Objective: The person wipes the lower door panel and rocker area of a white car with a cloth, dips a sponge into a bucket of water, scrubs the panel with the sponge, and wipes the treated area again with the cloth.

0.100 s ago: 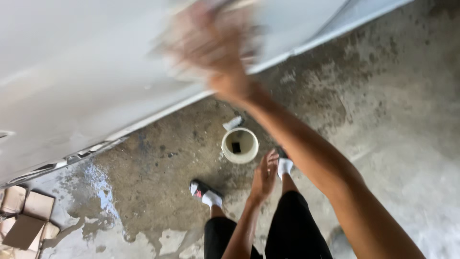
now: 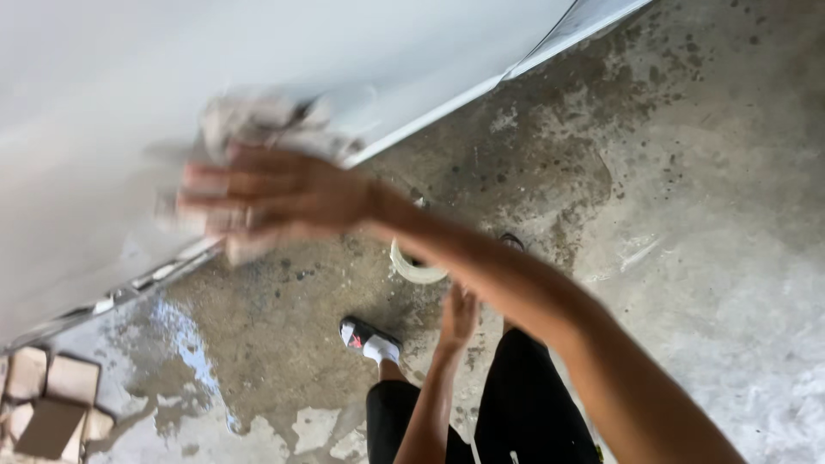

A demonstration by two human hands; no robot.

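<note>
Nearest the camera, the right forearm crosses the frame from lower right toward upper left. Below it, two legs in black trousers point(image 2: 524, 404) stand on the concrete floor point(image 2: 705, 215). One foot in a white sock and dark sandal point(image 2: 369, 339) is planted on wet concrete; the other foot is mostly hidden behind the arm.

The left hand point(image 2: 458, 316) hangs down between the legs, fingers loosely curled, holding nothing and touching nothing.

Just beyond that hand, a white bucket point(image 2: 418, 268) sits on the floor, partly covered by the right forearm. Its contents cannot be made out.

To the left, the floor carries a puddle point(image 2: 185, 352) with bright reflections. At the lower left corner lie flattened cardboard pieces point(image 2: 51, 399).

Further out, the right hand point(image 2: 275, 198) is blurred with motion, fingers spread flat and pressed on a grey-white cloth point(image 2: 258, 120). The cloth lies against the white panel point(image 2: 129, 77), near its lower edge, bunched above and beneath the fingers.

The panel fills the upper left, its lower edge running diagonally from lower left to upper right.
</note>
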